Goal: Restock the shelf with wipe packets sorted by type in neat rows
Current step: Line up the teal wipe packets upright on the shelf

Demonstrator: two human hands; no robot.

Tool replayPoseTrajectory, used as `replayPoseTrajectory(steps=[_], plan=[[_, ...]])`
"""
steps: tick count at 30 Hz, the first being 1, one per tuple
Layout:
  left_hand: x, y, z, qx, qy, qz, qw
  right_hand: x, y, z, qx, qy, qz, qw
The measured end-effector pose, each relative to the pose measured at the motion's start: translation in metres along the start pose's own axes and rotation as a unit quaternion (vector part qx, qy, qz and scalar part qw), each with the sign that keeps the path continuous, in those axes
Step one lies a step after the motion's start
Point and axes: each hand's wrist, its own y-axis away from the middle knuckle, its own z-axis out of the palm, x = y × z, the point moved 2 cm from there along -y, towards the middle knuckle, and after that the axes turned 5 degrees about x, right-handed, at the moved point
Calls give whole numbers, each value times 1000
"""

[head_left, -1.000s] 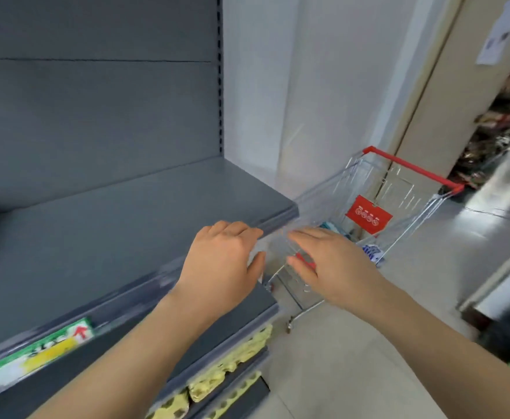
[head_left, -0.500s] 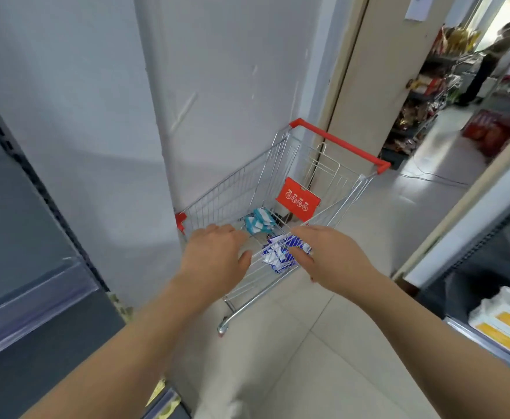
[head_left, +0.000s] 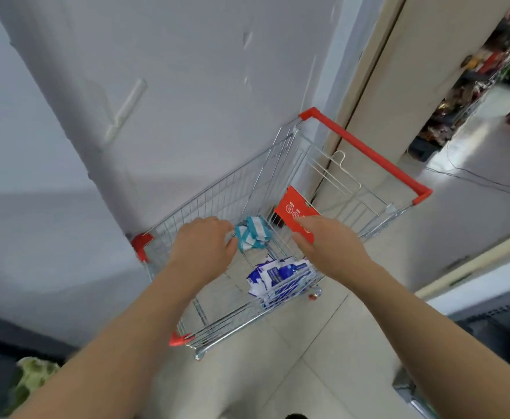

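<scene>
A small wire shopping cart [head_left: 365, 149] with a red handle stands against the white wall. Inside it lie teal-and-white wipe packets [head_left: 252, 235] at the far end and a pile of blue-and-white wipe packets [head_left: 281, 276] at the near right corner. My left hand [head_left: 204, 247] hovers over the cart, fingers loosely bent, just left of the teal packets and holding nothing. Beside it, my right hand [head_left: 328, 240] reaches over the cart's right side, fingers relaxed and pointing down, above the blue packets and in front of the red sign [head_left: 293, 207].
A white wall [head_left: 187, 101] rises behind the cart, with a beige door frame [head_left: 405, 86] to its right. Through the opening, stocked shelves [head_left: 471, 95] show at the far right. A dark shelf edge [head_left: 495, 328] is at the lower right, pale tiled floor [head_left: 293, 373] below.
The view has swung from the empty grey shelf to the cart. Both hands moved forward from the shelf edge to over the cart's inside, nearer the packets.
</scene>
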Motion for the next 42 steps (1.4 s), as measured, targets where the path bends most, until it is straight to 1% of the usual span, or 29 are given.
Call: replayPoseTrajectory(steps=[4, 8, 12, 16, 19, 22, 24, 27, 30, 32, 34, 36, 38, 40, 42], plan=[[-6, -59, 36, -35, -13, -23, 999, 34, -71, 37, -14, -4, -13, 1000], [-15, -117, 89, -64, -8, -69, 996, 70, -153, 93, -41, -14, -47, 998], [-26, -175, 155, -75, 41, -149, 985, 106, -236, 161, -63, -39, -66, 995], [-39, -224, 228, -87, 78, -220, 969, 134, -302, 241, -105, -62, -93, 988], [-50, -249, 286, -87, 117, -255, 956, 152, -335, 309, -150, -117, -70, 979], [-61, -268, 344, -104, 135, -277, 946, 163, -353, 372, -191, -160, -12, 968], [-68, -279, 383, -119, 166, -295, 933, 165, -363, 408, -212, -184, 17, 960], [-76, -296, 438, -131, 234, -319, 909, 168, -378, 455, -248, -184, 33, 951], [-80, -311, 479, -128, 275, -340, 890, 175, -388, 490, -276, -198, 44, 940], [-81, -320, 498, -125, 297, -339, 884, 179, -392, 504, -279, -236, 75, 928], [-80, -330, 511, -134, 313, -329, 881, 180, -392, 514, -262, -291, 103, 914], [-80, -338, 523, -140, 349, -344, 860, 175, -390, 521, -242, -330, 101, 907], [-81, -344, 529, -132, 381, -370, 837, 172, -386, 526, -246, -346, 87, 901], [-85, -345, 535, -115, 406, -390, 819, 172, -385, 527, -258, -361, 89, 892], [-91, -343, 538, -107, 420, -414, 801, 175, -387, 524, -248, -369, 101, 890]])
